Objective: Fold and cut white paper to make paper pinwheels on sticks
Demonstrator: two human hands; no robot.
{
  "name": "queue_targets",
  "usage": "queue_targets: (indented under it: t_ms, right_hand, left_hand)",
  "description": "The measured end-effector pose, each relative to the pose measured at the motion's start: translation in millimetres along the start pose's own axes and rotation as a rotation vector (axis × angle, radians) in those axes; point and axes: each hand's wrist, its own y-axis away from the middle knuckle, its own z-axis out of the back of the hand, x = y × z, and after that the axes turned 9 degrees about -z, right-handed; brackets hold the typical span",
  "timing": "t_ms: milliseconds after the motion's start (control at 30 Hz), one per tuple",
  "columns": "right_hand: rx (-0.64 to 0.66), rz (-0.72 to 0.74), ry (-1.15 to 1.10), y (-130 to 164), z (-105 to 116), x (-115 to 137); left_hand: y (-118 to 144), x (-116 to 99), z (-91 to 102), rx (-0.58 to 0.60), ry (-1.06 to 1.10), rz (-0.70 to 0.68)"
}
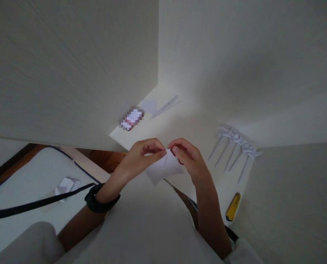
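A small white sheet of paper (163, 171) hangs between my hands, with a dark straight line or slit near its top edge. My left hand (140, 156) pinches its upper edge between thumb and fingers. Thumb and forefinger of my right hand (190, 157) are closed at the upper right corner of the same sheet. Behind the right fingers shows a red curved piece (181, 161), perhaps a scissor handle; most of it is hidden. Both hands are above the near side of a white table (190, 128).
At the right lie several folded paper shapes on thin sticks (236, 139), with a yellow cutter (233, 207) nearer me. A blurred phone (132, 119), pale paper (149, 106) and loose sticks (165, 107) lie at the back left. Crumpled paper (67, 185) rests on a white mat.
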Motion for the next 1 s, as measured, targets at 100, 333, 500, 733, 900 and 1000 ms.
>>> queue_targets:
  t_ms: [100,333,500,733,900,1000]
  right_hand:
    - [0.019,0.003,0.006,4.7,1.6,-13.9]
    - [-0.033,-0.014,0.079,14.2,2.5,-34.9]
    - [-0.004,0.002,0.089,7.7,0.5,-40.9]
    - [-0.033,0.014,0.083,1.2,2.0,-41.5]
    - [-0.035,-0.015,0.061,-1.0,5.7,-41.6]
    - [-0.039,-0.013,0.049,-3.0,8.2,-45.3]
  left_hand:
    - [3.2,16.6,-6.8,-0.009,0.023,-0.023]
    - [13.7,25.7,-19.6,-0.072,-0.031,0.092]
    - [12.4,41.9,-17.2,-0.037,0.052,0.027]
    - [8.2,44.6,-18.8,-0.059,0.065,0.049]
    - [4.3,45.1,-19.4,-0.076,0.046,0.069]
    - [1.6,47.8,-18.6,-0.077,0.056,0.061]
